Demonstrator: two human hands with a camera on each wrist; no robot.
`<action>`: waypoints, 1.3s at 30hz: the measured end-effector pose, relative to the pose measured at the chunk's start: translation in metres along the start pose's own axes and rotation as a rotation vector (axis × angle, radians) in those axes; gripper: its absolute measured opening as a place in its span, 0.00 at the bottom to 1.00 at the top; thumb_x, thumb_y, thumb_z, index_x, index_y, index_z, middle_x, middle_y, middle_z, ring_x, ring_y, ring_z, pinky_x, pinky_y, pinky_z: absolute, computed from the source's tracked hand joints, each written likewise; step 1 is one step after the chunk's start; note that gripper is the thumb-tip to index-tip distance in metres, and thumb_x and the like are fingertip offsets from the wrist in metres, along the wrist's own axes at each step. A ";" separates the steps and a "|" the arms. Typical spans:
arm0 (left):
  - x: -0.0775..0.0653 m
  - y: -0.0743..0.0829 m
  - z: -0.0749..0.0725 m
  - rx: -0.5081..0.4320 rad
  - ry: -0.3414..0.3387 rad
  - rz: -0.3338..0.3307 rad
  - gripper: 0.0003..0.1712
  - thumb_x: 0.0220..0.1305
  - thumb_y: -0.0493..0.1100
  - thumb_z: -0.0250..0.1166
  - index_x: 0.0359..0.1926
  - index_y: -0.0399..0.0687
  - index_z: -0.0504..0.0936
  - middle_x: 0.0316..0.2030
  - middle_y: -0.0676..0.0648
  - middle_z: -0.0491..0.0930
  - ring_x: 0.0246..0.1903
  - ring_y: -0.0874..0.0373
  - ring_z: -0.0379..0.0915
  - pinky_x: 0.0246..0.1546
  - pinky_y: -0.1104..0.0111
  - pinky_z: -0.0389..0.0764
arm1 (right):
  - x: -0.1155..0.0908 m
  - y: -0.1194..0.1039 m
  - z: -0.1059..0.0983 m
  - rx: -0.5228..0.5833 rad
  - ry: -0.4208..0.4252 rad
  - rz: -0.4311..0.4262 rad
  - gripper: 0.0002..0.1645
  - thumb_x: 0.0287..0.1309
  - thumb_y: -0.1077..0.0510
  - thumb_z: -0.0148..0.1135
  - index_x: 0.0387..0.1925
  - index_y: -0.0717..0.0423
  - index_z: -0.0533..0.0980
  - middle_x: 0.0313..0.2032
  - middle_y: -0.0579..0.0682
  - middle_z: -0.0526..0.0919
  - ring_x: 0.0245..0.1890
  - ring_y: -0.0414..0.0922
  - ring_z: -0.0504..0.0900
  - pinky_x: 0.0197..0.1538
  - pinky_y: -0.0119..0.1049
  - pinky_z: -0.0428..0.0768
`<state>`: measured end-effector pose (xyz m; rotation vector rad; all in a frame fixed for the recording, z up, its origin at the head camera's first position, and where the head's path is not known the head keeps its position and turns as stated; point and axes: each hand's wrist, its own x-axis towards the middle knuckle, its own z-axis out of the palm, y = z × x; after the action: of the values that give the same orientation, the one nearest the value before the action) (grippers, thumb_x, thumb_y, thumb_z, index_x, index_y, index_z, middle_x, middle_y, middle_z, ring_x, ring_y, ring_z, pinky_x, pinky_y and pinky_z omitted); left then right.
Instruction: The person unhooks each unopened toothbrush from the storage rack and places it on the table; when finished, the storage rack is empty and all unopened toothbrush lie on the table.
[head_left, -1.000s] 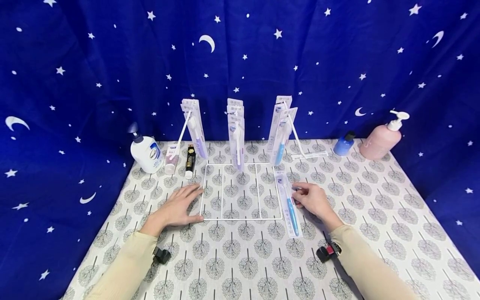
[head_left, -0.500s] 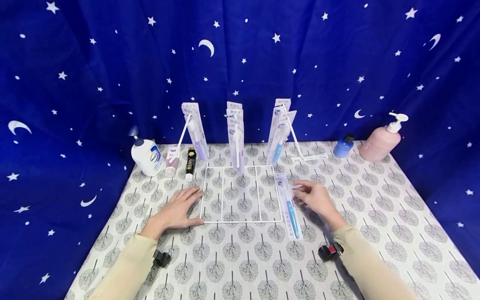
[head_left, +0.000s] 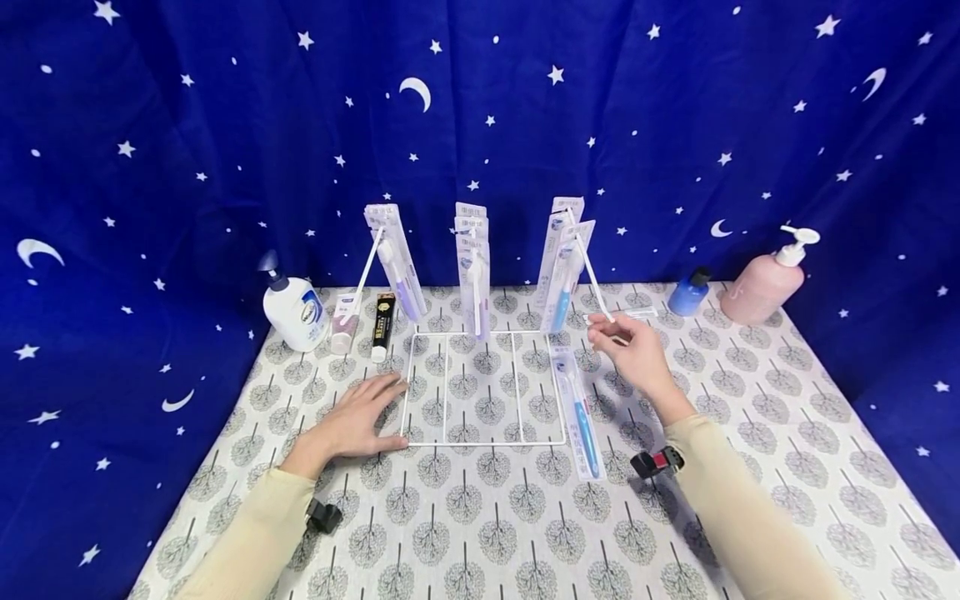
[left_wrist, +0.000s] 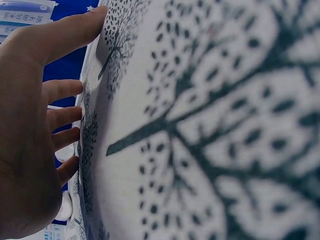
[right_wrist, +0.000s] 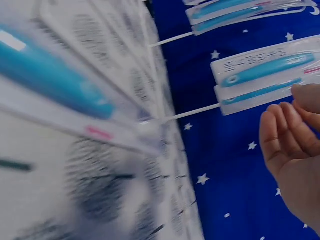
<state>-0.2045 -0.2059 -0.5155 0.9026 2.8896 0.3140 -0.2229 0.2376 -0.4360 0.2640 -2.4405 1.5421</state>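
Observation:
My left hand [head_left: 356, 421] rests on the cloth with fingers spread, thumb and fingertips at the left side of a white wire rack [head_left: 480, 443]. My right hand [head_left: 636, 357] is raised beside the rack's right hook, its fingers loosely bent, and nothing shows between them. It overlaps the white strip [head_left: 641, 313] at that hook's front end. Left of this hand, a packaged blue toothbrush [head_left: 581, 417] lies flat against the rack's right side. Packaged blue toothbrushes [head_left: 564, 292] hang on the right hook; packaged purple ones [head_left: 402, 283] hang on the left.
More packaged toothbrushes [head_left: 472, 283] hang on the middle hook. At the left stand a white pump bottle [head_left: 296, 312], a pink tube [head_left: 344, 325] and a black tube [head_left: 382, 327]. A blue bottle [head_left: 687, 296] and pink pump bottle [head_left: 763, 285] are at the back right.
My right hand has lifted away from beside the flat toothbrush pack and moved forward to the front of the right hook. My left hand has stayed put.

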 end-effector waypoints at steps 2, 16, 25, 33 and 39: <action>0.000 0.000 0.000 0.001 0.003 0.000 0.54 0.46 0.75 0.56 0.69 0.56 0.53 0.71 0.47 0.46 0.69 0.46 0.42 0.66 0.44 0.48 | 0.007 -0.013 0.000 0.068 0.026 -0.036 0.16 0.53 0.67 0.61 0.45 0.70 0.75 0.39 0.68 0.80 0.31 0.41 0.83 0.41 0.23 0.80; -0.001 -0.005 0.001 0.006 0.011 0.004 0.55 0.45 0.76 0.55 0.69 0.56 0.52 0.71 0.47 0.46 0.69 0.46 0.42 0.66 0.45 0.47 | 0.053 -0.023 0.009 0.506 0.084 -0.261 0.23 0.49 0.80 0.55 0.49 0.70 0.71 0.38 0.62 0.81 0.37 0.47 0.81 0.43 0.34 0.82; 0.001 -0.003 -0.001 0.005 0.025 0.022 0.54 0.46 0.75 0.56 0.69 0.55 0.54 0.70 0.46 0.48 0.68 0.45 0.44 0.65 0.44 0.49 | 0.065 -0.027 0.021 0.625 0.098 -0.362 0.23 0.48 0.81 0.54 0.48 0.66 0.68 0.32 0.56 0.79 0.33 0.46 0.79 0.34 0.29 0.78; 0.002 -0.004 0.001 0.011 0.016 0.019 0.54 0.46 0.76 0.55 0.69 0.55 0.53 0.70 0.47 0.47 0.68 0.46 0.44 0.65 0.44 0.49 | 0.061 -0.029 0.029 0.682 0.118 -0.364 0.21 0.48 0.82 0.52 0.44 0.64 0.69 0.29 0.59 0.77 0.28 0.50 0.80 0.34 0.39 0.83; 0.001 -0.004 0.000 0.006 0.018 0.026 0.54 0.46 0.76 0.55 0.69 0.54 0.53 0.70 0.46 0.47 0.68 0.44 0.44 0.64 0.43 0.50 | 0.057 -0.025 0.030 0.691 0.140 -0.370 0.21 0.48 0.82 0.53 0.45 0.69 0.69 0.29 0.57 0.80 0.26 0.48 0.80 0.33 0.38 0.83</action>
<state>-0.2074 -0.2083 -0.5166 0.9443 2.8987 0.3181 -0.2735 0.1981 -0.4098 0.6553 -1.5599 2.0662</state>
